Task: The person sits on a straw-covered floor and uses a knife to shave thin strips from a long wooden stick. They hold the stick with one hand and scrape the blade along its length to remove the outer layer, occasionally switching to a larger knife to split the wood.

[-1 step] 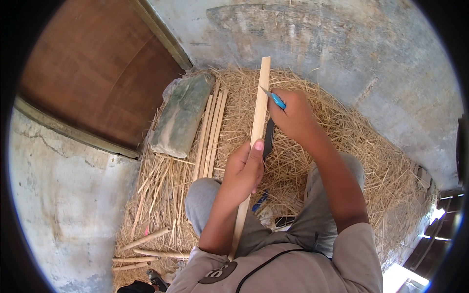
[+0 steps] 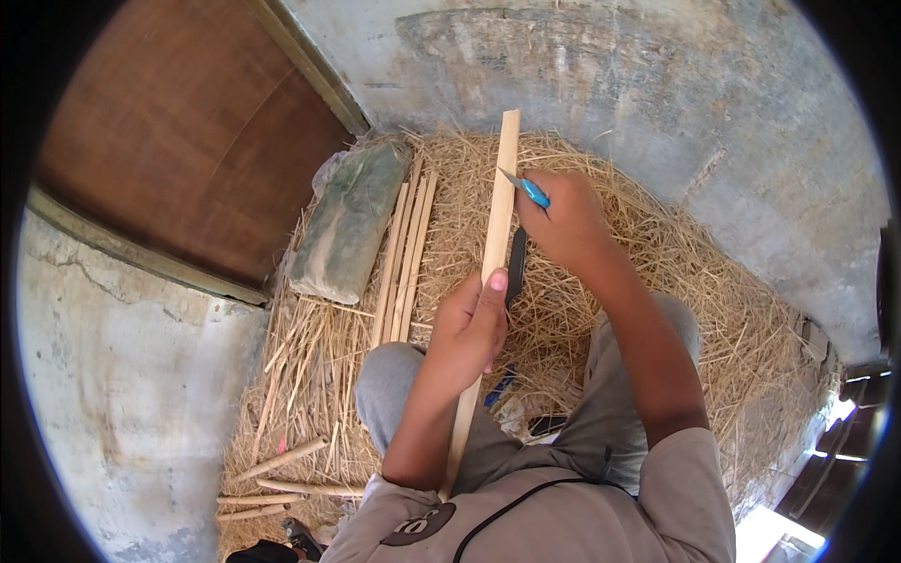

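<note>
A long pale wooden strip [image 2: 500, 216] runs up from my lap, slanting slightly right toward the far wall. My left hand [image 2: 474, 324] is wrapped round its middle, thumb lying on top. Farther up, my right hand [image 2: 560, 216] is closed round a knife [image 2: 536, 193] with a blue handle. The short pointed blade rests at the strip's face, tip toward the upper left. A dark, flat, handle-like piece [image 2: 516, 266] sits just right of the strip beside my left hand; I cannot tell what it belongs to.
Several similar wooden strips [image 2: 404, 263] lie left of my knee beside a greenish wrapped slab [image 2: 352, 220]. Straw and shavings [image 2: 657, 272] cover the floor. Thin round sticks [image 2: 282, 460] lie at lower left. Grey walls [image 2: 638, 75] and a brown wooden panel [image 2: 188, 131] close in the space.
</note>
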The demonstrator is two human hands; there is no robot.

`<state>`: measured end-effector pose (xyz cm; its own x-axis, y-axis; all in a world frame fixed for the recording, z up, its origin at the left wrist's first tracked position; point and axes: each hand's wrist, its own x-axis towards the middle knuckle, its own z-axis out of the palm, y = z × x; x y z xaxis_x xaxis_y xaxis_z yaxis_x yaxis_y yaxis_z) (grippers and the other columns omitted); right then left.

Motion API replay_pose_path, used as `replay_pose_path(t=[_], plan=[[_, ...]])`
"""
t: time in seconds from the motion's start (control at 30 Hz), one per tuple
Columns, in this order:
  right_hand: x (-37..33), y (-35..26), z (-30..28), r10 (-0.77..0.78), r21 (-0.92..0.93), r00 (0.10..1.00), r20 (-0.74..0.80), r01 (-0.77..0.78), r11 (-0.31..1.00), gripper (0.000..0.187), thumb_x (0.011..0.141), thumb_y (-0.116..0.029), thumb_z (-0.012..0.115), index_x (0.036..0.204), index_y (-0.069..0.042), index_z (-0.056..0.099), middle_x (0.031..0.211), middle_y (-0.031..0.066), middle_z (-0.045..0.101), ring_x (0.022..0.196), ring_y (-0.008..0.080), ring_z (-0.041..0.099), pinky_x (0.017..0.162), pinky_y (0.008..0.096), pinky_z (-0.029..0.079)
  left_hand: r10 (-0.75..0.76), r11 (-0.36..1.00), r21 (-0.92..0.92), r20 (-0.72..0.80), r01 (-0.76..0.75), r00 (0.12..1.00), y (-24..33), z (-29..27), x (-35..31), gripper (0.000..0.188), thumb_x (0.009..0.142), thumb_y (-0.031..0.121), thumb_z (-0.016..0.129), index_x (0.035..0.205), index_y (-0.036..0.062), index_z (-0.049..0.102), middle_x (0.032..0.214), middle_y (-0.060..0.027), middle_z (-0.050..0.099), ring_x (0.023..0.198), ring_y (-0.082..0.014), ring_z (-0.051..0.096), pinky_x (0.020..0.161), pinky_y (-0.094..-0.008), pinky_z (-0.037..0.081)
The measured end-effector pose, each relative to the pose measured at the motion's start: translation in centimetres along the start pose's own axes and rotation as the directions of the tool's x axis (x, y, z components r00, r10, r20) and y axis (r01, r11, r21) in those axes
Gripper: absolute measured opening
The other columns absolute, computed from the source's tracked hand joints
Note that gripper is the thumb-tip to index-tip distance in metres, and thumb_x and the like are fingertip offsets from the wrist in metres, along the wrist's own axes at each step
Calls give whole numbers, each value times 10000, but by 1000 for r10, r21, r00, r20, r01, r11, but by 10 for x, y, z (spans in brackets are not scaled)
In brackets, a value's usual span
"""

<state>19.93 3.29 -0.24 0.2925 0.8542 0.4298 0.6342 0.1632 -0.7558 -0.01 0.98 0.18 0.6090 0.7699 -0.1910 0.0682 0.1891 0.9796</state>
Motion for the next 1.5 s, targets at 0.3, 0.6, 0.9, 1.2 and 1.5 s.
replay_pose_path(t=[0.3,0.6,0.9,1.2,1.5], plan=[[19,-4,-1,119,-445,990,-71,-139,885,442,1040,-313,462,760,-65,697,570,144,607,495,346,586,525,463,483,97,994,54,-55,-94,994,-19,5,3,416,1073,433,427,796,123,421,561,31,375,415,-64,341,362,-241,273],[64,35,-48,265,-317,804,-532,-480,818,372,993,-318,531,785,-63,704,617,150,629,572,288,658,553,444,502,-90,983,-134,258,128,962,-9,38,-21,381,1068,407,453,820,118,449,540,25,372,385,-83,337,342,-252,282],[9,5,-38,162,39,977,-141,-158,987,363,939,-291,622,714,-6,613,529,107,502,461,221,434,492,391,367,-17,1000,5,-33,17,999,-12,1,3,298,1062,356,500,994,73,567,612,33,401,478,-61,383,426,-228,334],[-1,3,-24,36,-352,999,3,-33,935,187,855,-232,671,765,-68,680,594,108,612,517,263,583,514,393,456,23,999,37,-16,-22,1000,-20,10,10,271,1066,320,502,1085,64,588,645,48,387,507,-61,363,471,-217,332],[-12,-6,-5,45,-538,980,195,68,840,175,842,-235,651,937,-133,757,654,99,673,602,284,674,551,425,524,320,778,606,-156,-165,935,-22,15,10,185,1046,145,456,1096,-6,551,718,-226,598,619,-410,604,566,-463,453]])
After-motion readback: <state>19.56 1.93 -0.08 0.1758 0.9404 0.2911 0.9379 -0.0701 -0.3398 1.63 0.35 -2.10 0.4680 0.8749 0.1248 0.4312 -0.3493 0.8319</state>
